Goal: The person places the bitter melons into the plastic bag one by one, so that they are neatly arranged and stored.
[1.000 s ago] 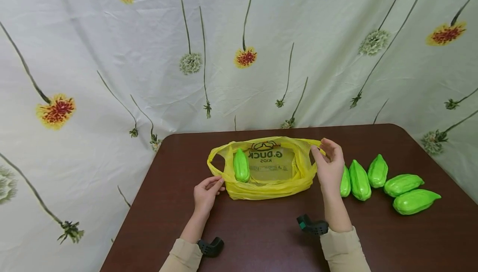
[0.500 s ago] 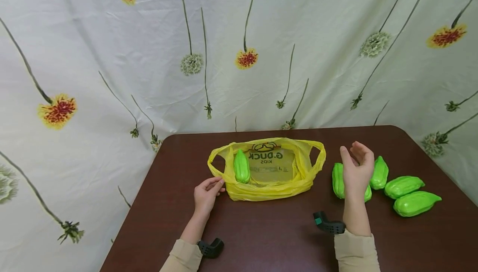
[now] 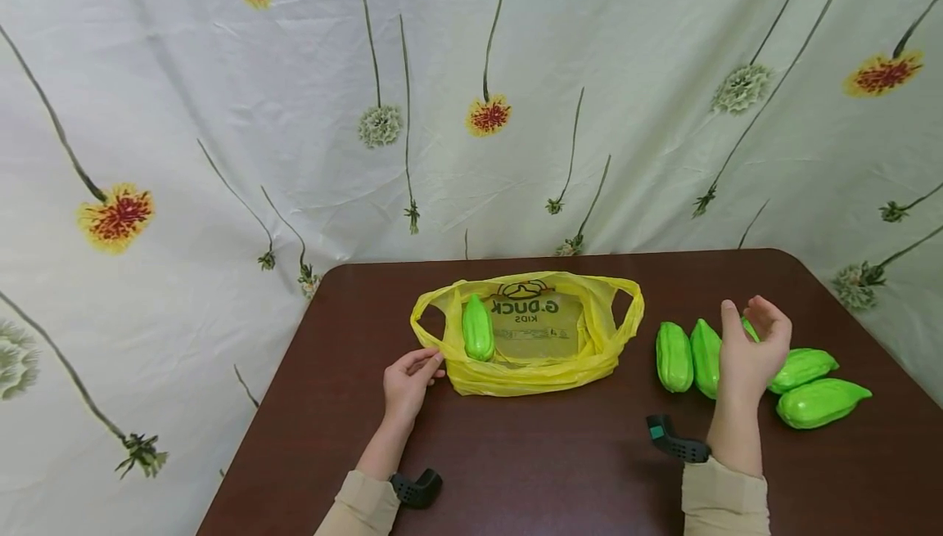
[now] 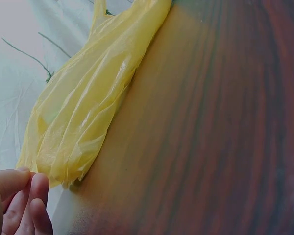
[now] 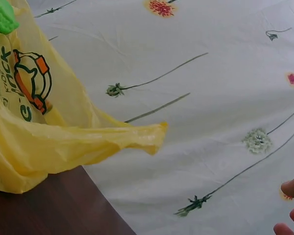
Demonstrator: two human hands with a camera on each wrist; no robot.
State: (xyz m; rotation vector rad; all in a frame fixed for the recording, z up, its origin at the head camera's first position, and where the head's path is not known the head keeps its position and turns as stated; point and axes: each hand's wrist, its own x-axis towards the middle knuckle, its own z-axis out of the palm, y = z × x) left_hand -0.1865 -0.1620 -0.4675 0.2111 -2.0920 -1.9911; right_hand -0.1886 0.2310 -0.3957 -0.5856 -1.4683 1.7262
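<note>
A yellow plastic bag (image 3: 530,378) with two handles stands with its mouth spread wide on the table. My left hand (image 3: 407,386) pinches its near left edge between thumb and fingers; in the left wrist view the fingertips (image 4: 39,183) meet at the bag's corner. Inside, on the left, lies a bright green ridged, pointed vegetable (image 3: 479,330). My right hand (image 3: 753,356) holds nothing and hovers over the right side, fingers spread and slightly bent. Several matching green vegetables (image 3: 674,358) lie around and below it, one mostly hidden behind the hand.
The dark brown table (image 3: 530,462) reaches back to a pale hanging cloth (image 3: 648,159) printed with flowers. Two green vegetables, the nearer one (image 3: 821,403) closest to the table's right edge, lie right of the right hand. Black wrist devices (image 3: 417,488) sit on both wrists.
My right hand has left the bag's right handle and moved right, over the green vegetables. The left hand has stayed at the bag's edge.
</note>
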